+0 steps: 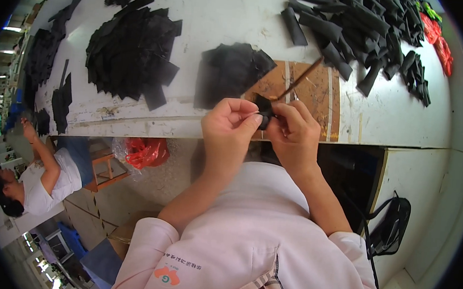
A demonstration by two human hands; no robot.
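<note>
Both my hands meet over the front edge of the white table, pinching a small black fabric piece (265,105) between them. My left hand (232,124) grips its left side with thumb and forefinger. On the other side my right hand (297,132) is closed on it, fingers curled. A thin brown stick-like tool (305,79) slants up from beside my right hand; whether I hold it is unclear. Beneath lies a worn brown board (320,99) with pale strips. Just beyond my left hand is a pile of flat black pieces (228,69).
A larger heap of flat black pieces (128,51) lies left on the white table (192,13). Rolled black pieces (352,24) are heaped at the far right, near red plastic bags (437,43). A person (52,172) sits at the left. A black bag (391,224) hangs at right.
</note>
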